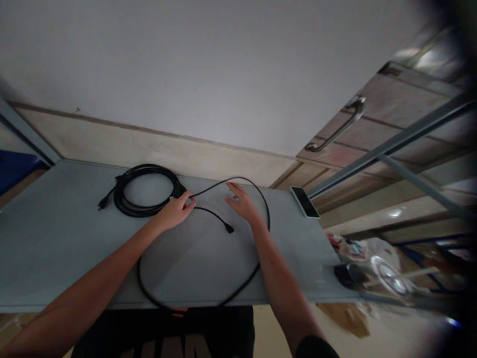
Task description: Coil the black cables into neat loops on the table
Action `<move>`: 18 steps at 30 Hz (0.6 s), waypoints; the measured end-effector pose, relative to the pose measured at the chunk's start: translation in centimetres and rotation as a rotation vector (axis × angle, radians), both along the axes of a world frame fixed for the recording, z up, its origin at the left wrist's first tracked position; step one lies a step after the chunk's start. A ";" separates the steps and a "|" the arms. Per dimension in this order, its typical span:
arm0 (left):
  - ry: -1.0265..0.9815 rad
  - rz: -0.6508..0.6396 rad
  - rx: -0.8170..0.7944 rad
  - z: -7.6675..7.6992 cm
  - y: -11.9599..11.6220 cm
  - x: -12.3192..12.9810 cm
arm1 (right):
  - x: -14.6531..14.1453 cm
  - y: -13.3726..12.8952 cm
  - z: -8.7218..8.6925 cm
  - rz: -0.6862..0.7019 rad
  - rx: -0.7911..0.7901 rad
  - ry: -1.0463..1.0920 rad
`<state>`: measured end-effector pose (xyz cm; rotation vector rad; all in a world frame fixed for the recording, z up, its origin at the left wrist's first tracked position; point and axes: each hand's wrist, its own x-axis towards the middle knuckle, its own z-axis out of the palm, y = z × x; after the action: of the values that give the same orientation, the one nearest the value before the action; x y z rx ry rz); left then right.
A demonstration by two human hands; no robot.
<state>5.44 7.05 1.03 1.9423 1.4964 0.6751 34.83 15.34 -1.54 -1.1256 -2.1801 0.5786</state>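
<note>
A black cable lies on the grey shelf, wound at the left into a round coil [119,199] of several turns. One plug [103,203] sticks out at the coil's left side. My left hand [176,211] is closed on the cable at the coil's right edge. From there a wide loose loop [269,214] of cable runs round to the right and hangs slightly over the front edge. A short end with a black connector [228,227] points right from under my left fingers. My right hand [241,201] hovers inside the loop, fingers apart, holding nothing.
The grey shelf [67,233] meets a wall at the back. A phone [305,202] lies near its right end. Metal posts [372,154] rise at both ends. Beyond the right end are a black cup-like object [349,275] and blurred clutter; a metal handle [337,132] sits on a door.
</note>
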 end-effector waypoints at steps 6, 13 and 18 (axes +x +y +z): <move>0.137 -0.156 -0.009 -0.4 -1.0 1.6 | -0.9 -0.2 -0.2 0.052 -0.100 0.014; 0.080 -0.184 -0.018 -0.4 -1.2 1.5 | -0.1 1.1 -1.1 -0.075 0.012 -0.136; -0.093 -0.179 -0.012 -0.4 -0.7 1.3 | 3.2 2.3 -2.0 -0.416 0.025 -0.204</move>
<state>6.71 6.39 0.67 1.9791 1.2509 0.6652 38.04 17.63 -3.54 -1.6270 -2.0193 0.2616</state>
